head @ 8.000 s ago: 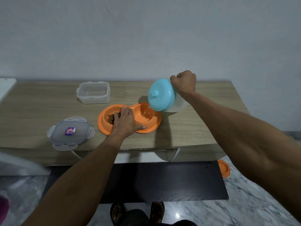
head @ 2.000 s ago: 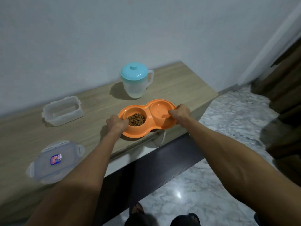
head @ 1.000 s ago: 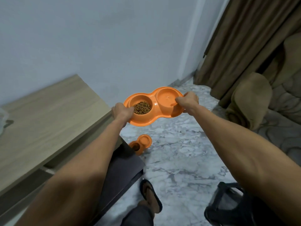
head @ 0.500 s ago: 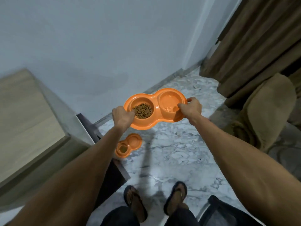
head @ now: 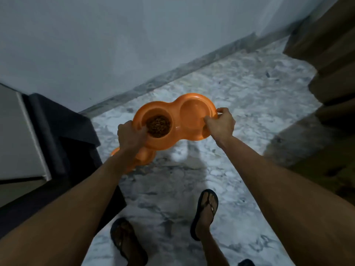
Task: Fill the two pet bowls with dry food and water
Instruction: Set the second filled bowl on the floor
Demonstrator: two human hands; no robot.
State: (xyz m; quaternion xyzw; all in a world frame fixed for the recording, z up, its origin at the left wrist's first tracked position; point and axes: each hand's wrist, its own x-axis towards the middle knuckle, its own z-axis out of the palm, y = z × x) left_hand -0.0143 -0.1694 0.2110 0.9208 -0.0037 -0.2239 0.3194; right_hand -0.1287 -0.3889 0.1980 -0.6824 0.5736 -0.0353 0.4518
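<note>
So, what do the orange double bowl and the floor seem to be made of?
Orange double bowl: probably moulded plastic, with a smooth, slightly glossy, uniformly coloured surface and rounded rims. Floor: looks like polished marble or marble-look tile, grey-white veining with soft reflections; which one I cannot tell.

Marbled grey-white floor (head: 240, 96) across the middle of the frame. Pale wall (head: 115, 35) filling the top, with a grey skirting strip (head: 172, 73) running diagonally along its base. Brown curtain (head: 330, 45) at upper right. Light cabinet corner (head: 17, 141) at left edge, dark panel (head: 63, 131) just beside it. Two dark flip-flops (head: 206, 210) on feet at bottom centre.
</note>
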